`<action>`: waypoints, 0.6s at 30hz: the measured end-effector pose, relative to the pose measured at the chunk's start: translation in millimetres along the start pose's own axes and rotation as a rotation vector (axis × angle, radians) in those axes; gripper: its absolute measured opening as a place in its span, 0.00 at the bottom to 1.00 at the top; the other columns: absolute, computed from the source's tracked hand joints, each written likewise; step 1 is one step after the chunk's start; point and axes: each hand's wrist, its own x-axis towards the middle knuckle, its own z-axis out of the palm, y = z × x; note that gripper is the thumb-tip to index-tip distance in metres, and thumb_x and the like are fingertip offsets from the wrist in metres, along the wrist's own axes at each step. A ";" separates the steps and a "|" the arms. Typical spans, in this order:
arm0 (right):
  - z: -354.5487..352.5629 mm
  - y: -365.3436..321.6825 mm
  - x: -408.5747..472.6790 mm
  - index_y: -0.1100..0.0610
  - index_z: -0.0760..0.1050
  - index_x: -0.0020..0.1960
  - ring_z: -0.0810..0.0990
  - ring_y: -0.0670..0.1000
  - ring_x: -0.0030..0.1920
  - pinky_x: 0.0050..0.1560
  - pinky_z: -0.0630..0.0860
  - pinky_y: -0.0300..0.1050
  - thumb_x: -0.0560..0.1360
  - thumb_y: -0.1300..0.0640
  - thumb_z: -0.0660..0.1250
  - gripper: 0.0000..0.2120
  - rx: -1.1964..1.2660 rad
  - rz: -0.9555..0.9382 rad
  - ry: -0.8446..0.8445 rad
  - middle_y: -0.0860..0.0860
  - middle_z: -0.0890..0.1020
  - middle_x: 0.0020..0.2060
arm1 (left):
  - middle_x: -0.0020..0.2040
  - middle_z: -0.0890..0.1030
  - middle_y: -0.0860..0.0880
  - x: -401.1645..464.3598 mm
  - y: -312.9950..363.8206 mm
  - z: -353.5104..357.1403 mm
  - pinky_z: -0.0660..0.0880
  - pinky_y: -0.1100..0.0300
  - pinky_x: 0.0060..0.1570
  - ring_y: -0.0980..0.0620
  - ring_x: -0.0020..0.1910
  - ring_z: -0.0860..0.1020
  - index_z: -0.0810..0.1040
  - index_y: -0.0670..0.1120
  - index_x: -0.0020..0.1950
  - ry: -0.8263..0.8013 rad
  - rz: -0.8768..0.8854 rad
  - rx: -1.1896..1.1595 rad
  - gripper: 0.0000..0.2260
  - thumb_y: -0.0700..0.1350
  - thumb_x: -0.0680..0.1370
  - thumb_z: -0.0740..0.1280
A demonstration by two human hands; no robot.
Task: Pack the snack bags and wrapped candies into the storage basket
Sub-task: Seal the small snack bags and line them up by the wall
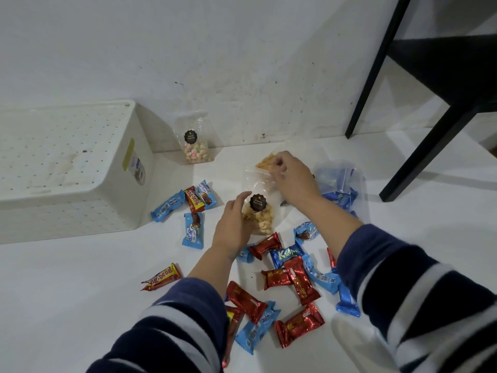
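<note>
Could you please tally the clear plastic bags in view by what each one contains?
Clear plastic bag of pastel candies: 1
Clear plastic bag of pale nuts: 1
Clear plastic bag of orange crisps: 1
Clear plastic zip bag of blue packets: 1
Total: 4

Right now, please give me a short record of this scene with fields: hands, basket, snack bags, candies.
left hand: grips the side of the nut bag
right hand: pinches the clear bag of yellow chips
basket: white, perforated, lying bottom up against the wall; nothing packed in it
other bags: pastel candy bag upright by the wall; blue zip bag behind the right wrist
wrapped candies: red and blue, scattered loose on the floor
</note>
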 end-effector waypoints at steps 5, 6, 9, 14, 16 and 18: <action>35.1 20.8 -34.3 0.50 0.69 0.65 0.75 0.53 0.51 0.54 0.73 0.45 0.77 0.63 0.65 0.19 0.138 0.124 -0.008 0.56 0.72 0.61 | 0.66 0.70 0.49 1.5 -3.7 7.4 0.75 0.53 0.54 0.47 0.57 0.76 0.60 0.61 0.72 0.063 -0.010 0.035 0.30 0.39 0.76 0.67; 42.3 22.8 -36.2 0.49 0.69 0.65 0.75 0.53 0.51 0.51 0.72 0.43 0.76 0.64 0.65 0.21 0.190 0.140 -0.031 0.56 0.74 0.60 | 0.66 0.70 0.49 1.8 -4.4 8.4 0.75 0.53 0.55 0.47 0.57 0.76 0.60 0.61 0.72 0.072 -0.015 0.007 0.31 0.38 0.76 0.67; 51.5 14.5 -29.2 0.49 0.68 0.68 0.76 0.52 0.55 0.53 0.72 0.42 0.76 0.65 0.65 0.23 0.261 0.137 -0.016 0.54 0.75 0.61 | 0.65 0.71 0.49 5.8 -1.7 5.6 0.76 0.49 0.58 0.48 0.56 0.77 0.62 0.59 0.72 0.131 -0.003 -0.113 0.30 0.36 0.76 0.66; 49.3 -15.1 18.9 0.47 0.66 0.70 0.75 0.50 0.53 0.59 0.76 0.50 0.77 0.63 0.64 0.25 0.248 0.026 0.033 0.54 0.73 0.61 | 0.64 0.73 0.47 48.0 7.3 -22.0 0.75 0.50 0.59 0.49 0.60 0.75 0.64 0.55 0.73 0.304 0.060 -0.182 0.28 0.38 0.76 0.67; 50.1 -28.3 49.7 0.45 0.66 0.70 0.75 0.51 0.50 0.56 0.76 0.48 0.77 0.62 0.65 0.25 0.273 0.019 -0.001 0.54 0.72 0.60 | 0.64 0.73 0.48 73.6 6.1 -36.3 0.75 0.49 0.60 0.50 0.61 0.74 0.64 0.54 0.72 0.332 0.061 -0.203 0.28 0.38 0.76 0.67; 56.7 -40.6 81.0 0.44 0.65 0.70 0.74 0.51 0.50 0.55 0.75 0.46 0.76 0.62 0.65 0.26 0.300 0.006 -0.052 0.54 0.72 0.60 | 0.66 0.72 0.47 100.7 -0.4 -49.1 0.74 0.48 0.62 0.49 0.63 0.73 0.64 0.52 0.73 0.346 0.056 -0.229 0.28 0.37 0.75 0.67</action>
